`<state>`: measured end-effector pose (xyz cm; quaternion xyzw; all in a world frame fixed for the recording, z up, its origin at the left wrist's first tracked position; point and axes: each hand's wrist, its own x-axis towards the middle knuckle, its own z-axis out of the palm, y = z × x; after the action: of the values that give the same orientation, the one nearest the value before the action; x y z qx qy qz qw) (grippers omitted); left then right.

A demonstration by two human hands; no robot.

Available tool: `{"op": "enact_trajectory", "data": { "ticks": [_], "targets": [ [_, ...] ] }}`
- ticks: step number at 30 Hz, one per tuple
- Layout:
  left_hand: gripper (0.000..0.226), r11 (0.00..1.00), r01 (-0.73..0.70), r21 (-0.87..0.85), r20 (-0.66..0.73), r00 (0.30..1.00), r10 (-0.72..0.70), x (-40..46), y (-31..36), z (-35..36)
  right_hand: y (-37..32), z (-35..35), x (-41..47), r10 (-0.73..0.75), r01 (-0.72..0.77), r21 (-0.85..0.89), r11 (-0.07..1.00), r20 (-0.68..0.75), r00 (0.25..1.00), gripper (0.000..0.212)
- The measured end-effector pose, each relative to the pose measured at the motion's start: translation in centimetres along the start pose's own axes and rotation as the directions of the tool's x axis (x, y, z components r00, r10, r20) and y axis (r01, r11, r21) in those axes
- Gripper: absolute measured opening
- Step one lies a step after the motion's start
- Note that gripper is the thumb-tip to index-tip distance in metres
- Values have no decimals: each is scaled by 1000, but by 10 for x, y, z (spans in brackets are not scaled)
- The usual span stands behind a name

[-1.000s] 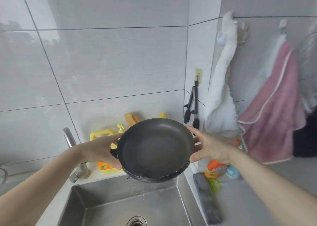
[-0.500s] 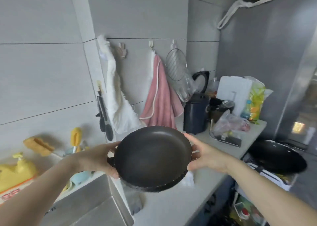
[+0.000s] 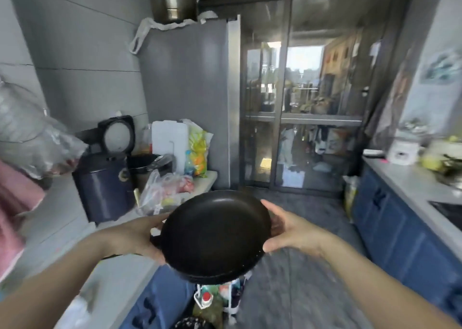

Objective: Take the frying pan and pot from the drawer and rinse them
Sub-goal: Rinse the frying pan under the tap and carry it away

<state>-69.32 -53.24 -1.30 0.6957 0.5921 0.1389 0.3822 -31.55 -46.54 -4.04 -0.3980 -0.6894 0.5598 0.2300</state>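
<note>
— Black frying pan (image 3: 215,236), bare inside, held in the air over the floor, its hollow facing the camera.

— The hands?

— Left hand (image 3: 136,237) curled around the rim by the stub of the handle; right hand (image 3: 291,230) cupping the opposite rim, thumb on the front edge, fingers behind and hidden.

— Behind it?

— A clear bag (image 3: 166,190) on the counter (image 3: 62,218), contents blurred; then a dark cooker (image 3: 105,178) with its lid up, inside unseen. Farther off, a steel pot (image 3: 173,2) on the fridge (image 3: 190,98), its top cut off.
</note>
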Motion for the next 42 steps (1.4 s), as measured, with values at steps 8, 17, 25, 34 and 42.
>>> {"op": "enact_trajectory", "data": {
  "ticks": [8,17,25,34,42],
  "targets": [
    [96,943,-331,11,332,891,309,230,124,44,65,-174,-41,85,-99,-27,995,-326,942,114],
    [91,894,-434,114,477,813,334,480,275,89,112,-352,-64,138,-145,36,989,-592,794,110],
    [101,819,-556,142,606,703,372,649,404,180,186,-499,-100,177,-154,99,983,-726,664,103],
    [91,783,-611,112,674,626,392,825,534,296,276,-702,-126,240,-235,114,965,-740,628,102],
    [100,781,-615,109,661,632,404,959,605,360,334,-846,-121,318,-301,166,939,-753,576,107]
  ]
}}
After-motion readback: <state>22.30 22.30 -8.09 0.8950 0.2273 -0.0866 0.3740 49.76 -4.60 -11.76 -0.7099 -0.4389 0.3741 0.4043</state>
